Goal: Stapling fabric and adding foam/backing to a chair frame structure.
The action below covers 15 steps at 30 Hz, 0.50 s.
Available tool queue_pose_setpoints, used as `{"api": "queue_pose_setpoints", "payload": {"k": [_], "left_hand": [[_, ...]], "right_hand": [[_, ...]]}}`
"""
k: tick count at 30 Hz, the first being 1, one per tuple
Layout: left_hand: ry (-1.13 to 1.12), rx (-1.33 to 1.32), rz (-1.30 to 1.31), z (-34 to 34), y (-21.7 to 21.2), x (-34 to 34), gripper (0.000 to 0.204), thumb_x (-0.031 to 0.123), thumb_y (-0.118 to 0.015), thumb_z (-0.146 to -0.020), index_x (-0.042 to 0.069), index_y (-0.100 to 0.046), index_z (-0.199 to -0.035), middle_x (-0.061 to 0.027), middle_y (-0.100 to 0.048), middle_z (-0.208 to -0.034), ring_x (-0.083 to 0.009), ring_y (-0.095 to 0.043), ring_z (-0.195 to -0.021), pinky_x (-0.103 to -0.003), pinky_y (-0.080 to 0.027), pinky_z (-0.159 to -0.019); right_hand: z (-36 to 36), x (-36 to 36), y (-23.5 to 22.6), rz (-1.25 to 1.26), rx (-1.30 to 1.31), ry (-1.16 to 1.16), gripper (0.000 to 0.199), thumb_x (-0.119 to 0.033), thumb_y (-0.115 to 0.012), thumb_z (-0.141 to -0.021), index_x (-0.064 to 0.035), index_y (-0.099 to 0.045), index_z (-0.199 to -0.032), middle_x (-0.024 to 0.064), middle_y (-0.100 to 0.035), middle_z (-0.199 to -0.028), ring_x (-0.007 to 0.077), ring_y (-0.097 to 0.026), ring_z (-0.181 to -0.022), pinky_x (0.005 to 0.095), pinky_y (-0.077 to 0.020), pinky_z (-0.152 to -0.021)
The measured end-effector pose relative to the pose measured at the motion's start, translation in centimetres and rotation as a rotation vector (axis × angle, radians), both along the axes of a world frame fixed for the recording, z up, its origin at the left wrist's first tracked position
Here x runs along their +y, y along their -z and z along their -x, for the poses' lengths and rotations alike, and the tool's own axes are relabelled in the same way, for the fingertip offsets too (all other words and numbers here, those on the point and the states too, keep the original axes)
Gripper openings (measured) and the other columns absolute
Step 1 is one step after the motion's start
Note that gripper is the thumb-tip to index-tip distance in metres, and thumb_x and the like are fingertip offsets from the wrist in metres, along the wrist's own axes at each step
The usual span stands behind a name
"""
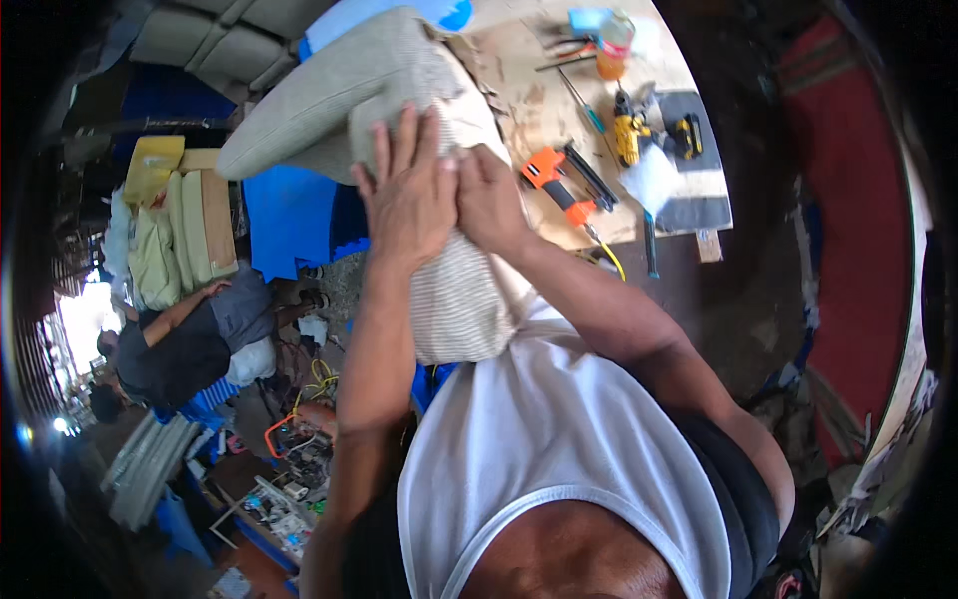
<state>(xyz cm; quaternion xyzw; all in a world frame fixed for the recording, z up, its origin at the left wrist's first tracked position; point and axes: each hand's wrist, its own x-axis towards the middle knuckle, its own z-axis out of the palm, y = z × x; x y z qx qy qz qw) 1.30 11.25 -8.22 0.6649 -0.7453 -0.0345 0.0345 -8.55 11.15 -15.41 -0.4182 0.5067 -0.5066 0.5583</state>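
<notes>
A bulky upholstered piece (454,309) in beige ribbed fabric stands against my body, with a padded arm (309,95) reaching to the far left. My left hand (414,205) lies flat on the fabric with its fingers spread. Right beside it, thumb close to the left hand, my right hand (489,205) is closed on the fabric at the piece's right edge. The right fingertips are partly hidden. Along that edge a paler, unfinished side shows.
On the wooden tabletop (529,110) to the right lie an orange staple gun (559,185) with a yellow hose, a yellow drill (627,130), a screwdriver (584,105), a hammer (651,245) and a jar of orange liquid (614,50). Another person (180,339) sits at the left near stacked cushions (190,215).
</notes>
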Motion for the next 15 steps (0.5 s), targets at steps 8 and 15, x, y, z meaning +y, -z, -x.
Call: {"api": "queue_pose_setpoints", "payload": {"k": [8,15], "left_hand": [[0.003,0.024,-0.034,0.6,-1.1,0.0,0.058,0.027,-0.045,-0.100,0.011,-0.029,-0.154,-0.0135,-0.016,-0.163,-0.0419,-0.009,-0.150,-0.063,-0.007,-0.116],[-0.076,0.056,-0.009,0.5,-0.9,0.6,0.070,0.024,-0.053,-0.094,0.006,-0.023,-0.155,-0.0227,-0.012,-0.162,-0.0503,-0.007,-0.147,-0.060,-0.010,-0.117]], "right_hand": [[7.4,-2.8,20.7,-0.022,0.651,-0.129,0.035,-0.025,-0.058,-0.092,0.0011,-0.056,-0.115,0.0249,-0.064,-0.102,0.0407,-0.061,-0.103,0.0501,-0.0477,-0.089],[9.6,-0.9,30.4,-0.254,1.280,-0.604,0.056,-0.036,-0.068,-0.086,-0.0073,-0.049,-0.129,0.0135,-0.054,-0.133,0.0320,-0.051,-0.126,0.0485,-0.0431,-0.100]]}}
